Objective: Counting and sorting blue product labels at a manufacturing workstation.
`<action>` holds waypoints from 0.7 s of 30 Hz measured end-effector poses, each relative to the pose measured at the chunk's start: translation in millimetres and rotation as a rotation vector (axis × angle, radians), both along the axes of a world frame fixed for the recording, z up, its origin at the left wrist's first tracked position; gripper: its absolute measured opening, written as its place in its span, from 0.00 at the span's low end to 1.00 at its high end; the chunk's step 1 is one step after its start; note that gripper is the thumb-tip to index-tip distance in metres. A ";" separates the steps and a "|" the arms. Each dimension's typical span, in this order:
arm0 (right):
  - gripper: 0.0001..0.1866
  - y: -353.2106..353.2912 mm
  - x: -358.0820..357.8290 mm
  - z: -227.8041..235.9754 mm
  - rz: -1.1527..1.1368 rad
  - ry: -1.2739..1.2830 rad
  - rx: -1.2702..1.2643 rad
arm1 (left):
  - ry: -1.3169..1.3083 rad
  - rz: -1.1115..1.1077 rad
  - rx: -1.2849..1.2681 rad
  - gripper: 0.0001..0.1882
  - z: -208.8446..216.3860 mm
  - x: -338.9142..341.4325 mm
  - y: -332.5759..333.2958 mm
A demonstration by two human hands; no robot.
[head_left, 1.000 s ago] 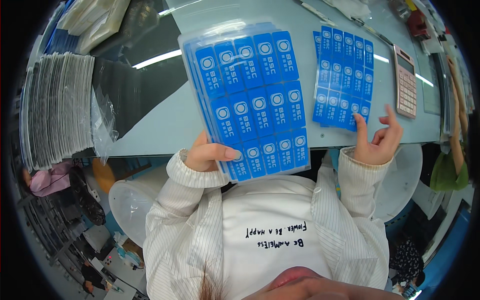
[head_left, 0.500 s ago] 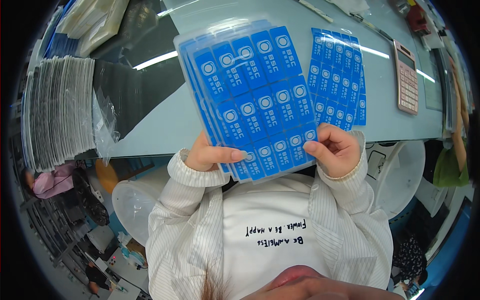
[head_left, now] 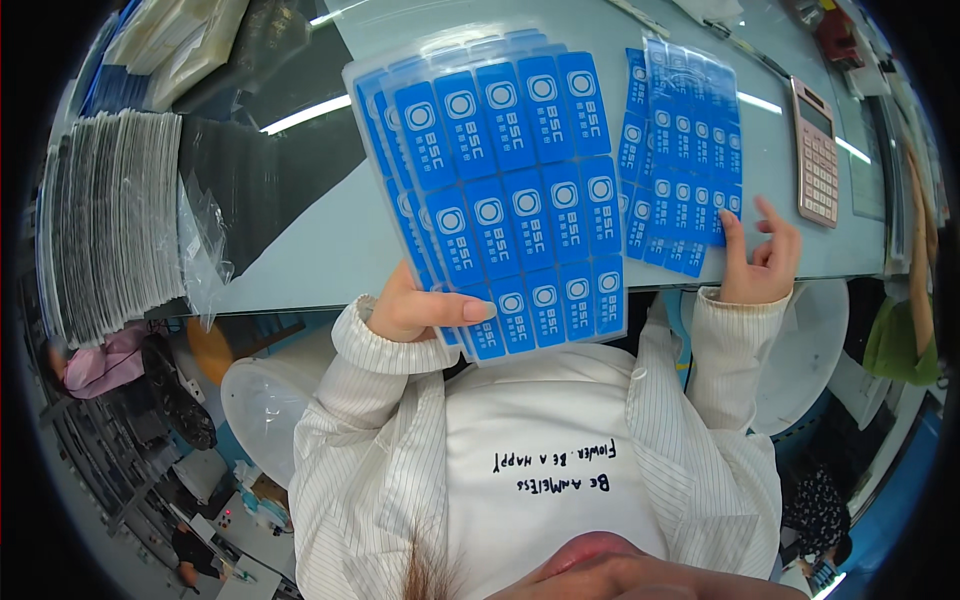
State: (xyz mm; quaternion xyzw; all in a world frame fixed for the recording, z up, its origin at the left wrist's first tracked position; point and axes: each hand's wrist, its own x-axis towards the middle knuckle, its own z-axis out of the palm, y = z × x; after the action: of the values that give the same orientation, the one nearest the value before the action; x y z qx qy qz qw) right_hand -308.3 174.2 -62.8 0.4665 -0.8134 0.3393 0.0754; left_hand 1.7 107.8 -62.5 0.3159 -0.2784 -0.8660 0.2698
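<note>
Grey-white stack (head_left: 110, 225): many thin layers, edges showing; far left of the surface (head_left: 300, 245).
Folders (head_left: 165, 45): cream, piled behind that stack.
Pink cloth (head_left: 105, 362): below the surface's left end, next to a shiny black item (head_left: 180, 395).
Clear plastic bag (head_left: 205, 245): crumpled, beside the stack, hanging over the front edge.
Dark sheet (head_left: 270, 170): flat, glossy with lamp glare.
Left bin (head_left: 262, 405): whitish, below the front edge, partly hidden by the sleeve.
Left hand (head_left: 420, 308): pinching the held sheets at their lower left, thumb on top; other fingers hidden underneath.
Held sheets (head_left: 525, 215): blue labels in rows, several layers fanned at the left, raised in front of the person and blocking the middle of the surface.
Laid sheets (head_left: 690, 150): similar blue labels, overlapping unevenly, right of the held sheets.
Right hand (head_left: 755, 255): spread, thumb over the laid sheets' lower right, other fingers away; firm contact cannot be told.
Calculator (head_left: 815, 150): pink, just right of the laid sheets.
Right bin (head_left: 805, 350): whitish, behind the right sleeve.
Green cloth (head_left: 900, 345): far right.
</note>
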 end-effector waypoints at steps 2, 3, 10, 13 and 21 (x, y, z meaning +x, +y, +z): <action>0.21 -1.3 7.0 8.8 0.011 0.010 -0.086 | -0.004 -0.001 0.000 0.41 0.0 0.5 0.5; 0.20 -0.5 10.2 14.9 0.021 0.021 -0.173 | -0.007 -0.003 -0.001 0.41 0.3 0.6 0.6; 0.11 13.3 55.8 40.5 0.733 -0.681 0.263 | -0.030 -0.037 -0.023 0.40 1.9 1.5 1.5; 0.07 15.4 58.3 27.8 0.766 -0.963 0.352 | -0.048 -0.015 -0.022 0.40 3.4 1.4 2.8; 0.07 18.4 38.7 24.8 0.705 -0.754 0.080 | 0.019 0.041 0.034 0.41 1.8 -2.1 1.3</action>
State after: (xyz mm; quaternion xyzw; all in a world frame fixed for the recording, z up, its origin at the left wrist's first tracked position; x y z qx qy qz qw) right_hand -269.6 192.6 -38.0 0.5602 -0.5896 0.4572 -0.3598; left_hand -0.4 109.1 -60.7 0.3180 -0.2543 -0.8678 0.2848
